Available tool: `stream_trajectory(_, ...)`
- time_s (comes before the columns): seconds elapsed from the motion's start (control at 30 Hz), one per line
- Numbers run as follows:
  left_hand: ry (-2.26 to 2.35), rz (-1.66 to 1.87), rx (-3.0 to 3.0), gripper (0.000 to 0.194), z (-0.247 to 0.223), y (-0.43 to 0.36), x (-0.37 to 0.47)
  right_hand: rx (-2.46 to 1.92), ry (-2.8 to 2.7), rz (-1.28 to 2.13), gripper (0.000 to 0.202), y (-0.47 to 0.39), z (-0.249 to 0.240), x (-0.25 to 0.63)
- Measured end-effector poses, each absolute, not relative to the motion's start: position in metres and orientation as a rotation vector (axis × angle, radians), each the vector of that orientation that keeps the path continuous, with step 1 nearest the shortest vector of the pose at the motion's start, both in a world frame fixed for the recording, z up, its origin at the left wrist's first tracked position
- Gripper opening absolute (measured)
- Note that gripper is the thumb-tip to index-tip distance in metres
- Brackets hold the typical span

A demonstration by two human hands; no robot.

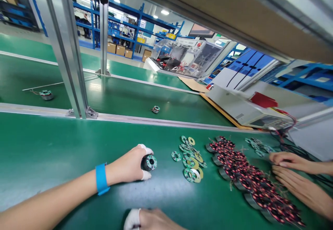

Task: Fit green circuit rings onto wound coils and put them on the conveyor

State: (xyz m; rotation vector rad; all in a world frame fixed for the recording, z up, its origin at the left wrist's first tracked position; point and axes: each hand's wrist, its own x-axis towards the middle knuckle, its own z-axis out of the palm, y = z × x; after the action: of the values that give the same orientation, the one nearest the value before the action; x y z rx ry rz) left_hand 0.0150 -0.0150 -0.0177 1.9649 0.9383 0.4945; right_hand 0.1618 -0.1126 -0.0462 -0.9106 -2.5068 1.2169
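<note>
My left hand (pixel 130 165), with a blue wristband and white finger cots, grips a dark round motor stator (pixel 149 162) between thumb and fingers. A green ring-shaped circuit board faces up on top of it. At the bottom edge, my right hand (pixel 153 220) is partly cut off; a white cot covers one curled fingertip, with a small dark bit beside it that I cannot make out. To the right of my left hand lies a loose pile of green ring boards (pixel 188 150) and yellowish rings (pixel 198 157). One single ring board (pixel 176 156) is apart from them.
Rows of copper-wound stators (pixel 247 174) stretch across the right of the green bench. Another person's hands (pixel 293 169) rest beyond them, near more ring boards (pixel 258 146). A metal post (pixel 65 49) rises at left. A conveyor with stators (pixel 155 109) and a bench instrument (pixel 249 108) are behind.
</note>
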Motion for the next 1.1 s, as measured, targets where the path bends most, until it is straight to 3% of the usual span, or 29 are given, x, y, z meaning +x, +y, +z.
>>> stream_trajectory(0.1,0.947,0.525,1.985,0.047,-0.023,-0.016,0.018,-0.887,-2.520,1.128,0.018,-0.114,-0.055,0.162)
stream_trajectory(0.23,0.976,0.603,1.994,0.030,-0.027,-0.018,0.023,-0.755,-2.584,1.163,0.019,-0.093,-0.012,0.186)
stream_trajectory(0.4,1.004,0.622,2.015,0.022,-0.025,-0.025,0.031,-1.544,-1.811,0.703,0.013,-0.063,0.006,0.207)
stream_trajectory(0.6,0.978,0.619,2.054,0.017,-0.027,-0.035,0.037,-1.642,-2.007,0.367,0.010,-0.059,-0.014,0.202)
stream_trajectory(0.93,0.983,0.610,2.114,0.017,-0.032,-0.037,0.038,-1.732,-2.146,0.267,0.014,-0.064,-0.011,0.202)
stream_trajectory(1.1,0.964,0.566,2.150,0.019,-0.037,-0.035,0.041,-1.669,-2.157,0.402,0.016,-0.061,-0.009,0.202)
